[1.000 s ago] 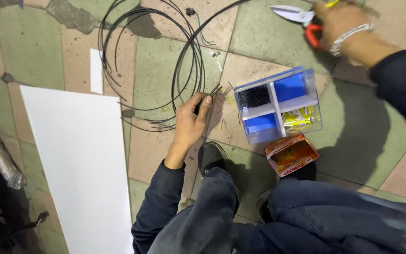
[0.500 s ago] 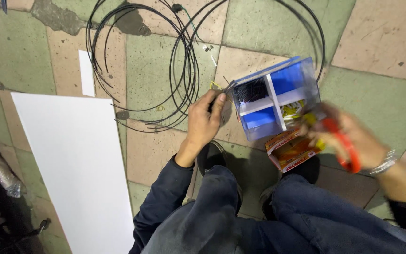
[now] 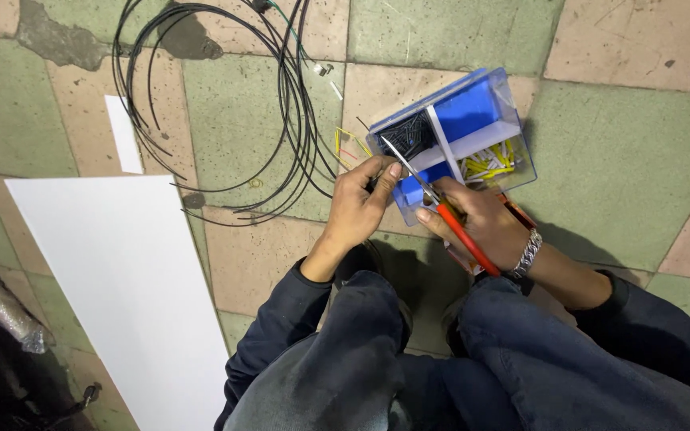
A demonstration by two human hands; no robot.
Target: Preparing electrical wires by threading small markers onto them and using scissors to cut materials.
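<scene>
right hand (image 3: 485,227) now at cable (image 3: 297,144), box (image 3: 473,120) behind

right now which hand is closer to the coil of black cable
Left. The left hand sits at the edge of the black cable coil, pinching a strand; the right hand holds red-handled cutters farther off, by the blue box.

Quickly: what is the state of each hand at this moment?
Left hand: closed, pinching the black cable end between the fingertips.
Right hand: closed around the red-handled pliers, with the tip pointing toward the left fingers.
</scene>
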